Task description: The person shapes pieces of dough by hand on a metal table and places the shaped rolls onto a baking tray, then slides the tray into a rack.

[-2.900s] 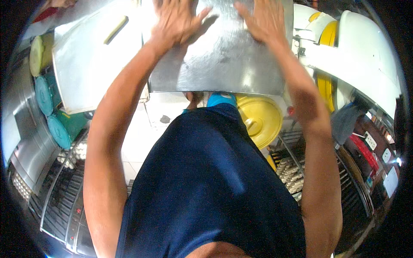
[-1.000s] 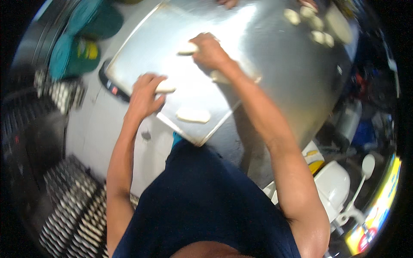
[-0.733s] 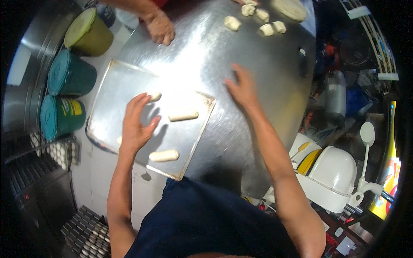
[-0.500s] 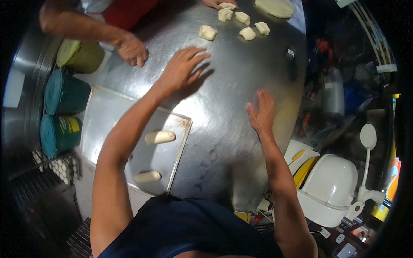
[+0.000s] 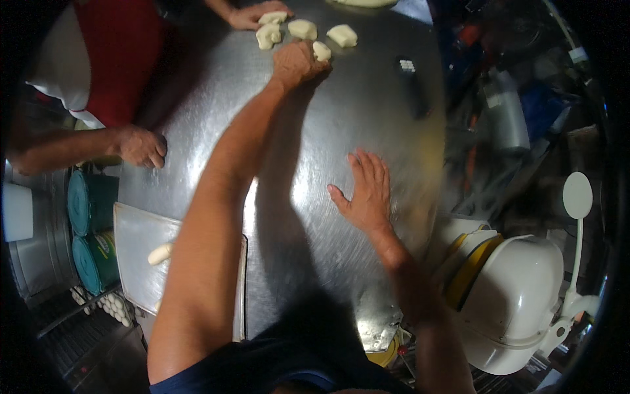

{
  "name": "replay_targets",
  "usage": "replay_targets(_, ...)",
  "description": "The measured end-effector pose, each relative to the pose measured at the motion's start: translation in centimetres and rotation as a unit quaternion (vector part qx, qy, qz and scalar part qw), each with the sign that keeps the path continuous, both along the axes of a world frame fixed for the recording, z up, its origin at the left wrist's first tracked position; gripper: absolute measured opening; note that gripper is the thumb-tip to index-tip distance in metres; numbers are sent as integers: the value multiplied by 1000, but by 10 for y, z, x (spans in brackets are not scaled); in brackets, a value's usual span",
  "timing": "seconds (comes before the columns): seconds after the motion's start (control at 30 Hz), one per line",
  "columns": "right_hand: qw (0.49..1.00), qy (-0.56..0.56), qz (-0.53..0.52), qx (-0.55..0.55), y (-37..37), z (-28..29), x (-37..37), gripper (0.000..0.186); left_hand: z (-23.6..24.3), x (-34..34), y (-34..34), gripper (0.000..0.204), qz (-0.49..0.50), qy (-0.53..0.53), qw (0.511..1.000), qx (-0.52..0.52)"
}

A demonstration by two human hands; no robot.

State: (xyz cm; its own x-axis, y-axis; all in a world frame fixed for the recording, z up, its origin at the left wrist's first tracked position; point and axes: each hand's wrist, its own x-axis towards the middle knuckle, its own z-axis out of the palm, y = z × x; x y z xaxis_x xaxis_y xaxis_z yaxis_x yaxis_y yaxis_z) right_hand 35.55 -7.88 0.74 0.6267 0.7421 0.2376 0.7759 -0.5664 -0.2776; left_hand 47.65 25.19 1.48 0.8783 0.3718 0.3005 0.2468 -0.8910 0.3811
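Note:
My left hand point(image 5: 298, 61) reaches far across the steel table to a group of pale dough pieces. Its fingers are curled against a small dough piece point(image 5: 321, 51), which shows past the fingertips; whatever lies under the palm is hidden. Close by sit a squarish dough piece point(image 5: 342, 35), another dough piece point(image 5: 302, 29) and a lumpy dough piece point(image 5: 268, 36). My right hand point(image 5: 367, 194) hovers over or rests on the bare steel, fingers stretched and thumb apart, holding nothing. On the metal tray point(image 5: 141, 220) at left lies a rolled dough log point(image 5: 159, 254), partly behind my left forearm.
Across the table a co-worker's hand point(image 5: 252, 15) touches a dough piece point(image 5: 273, 17); their other hand point(image 5: 141, 147) is at the left edge. A dark object point(image 5: 413, 92) lies toward the right. Lidded teal buckets point(image 5: 98, 197) stand left, a white scale-like machine point(image 5: 518, 295) right.
My left hand has moved forward to the dough and closed at a piece. The view has shifted, so the table's things appear further left. My right hand stays open over the steel.

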Motion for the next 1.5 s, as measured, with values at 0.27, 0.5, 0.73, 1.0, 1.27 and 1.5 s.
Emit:
replay_targets(0.27,985,106,-50,126,-30,-4,8,64,54,-205,-175,44,-150,100,965,-191)
replay_targets(0.5,914,369,89,141,-15,27,-68,52,-7,-325,-184,80,-182,82,977,-80)
replay_targets(0.73,962,268,18,37,-70,60,-123,42,31,-350,-191,53,-214,115,955,-168)
replay_targets(1.0,996,89,5,-6,-288,13,-284,63,10,-550,-298,72,-197,106,973,50)
replay_targets(1.27,991,33,-55,-114,-184,33,-196,86,21,-423,-269,99,-106,185,977,10)
replay_targets(1.5,989,75,-78,-101,-196,22,-255,97,-1,-476,-287,83,-186,137,973,-27)
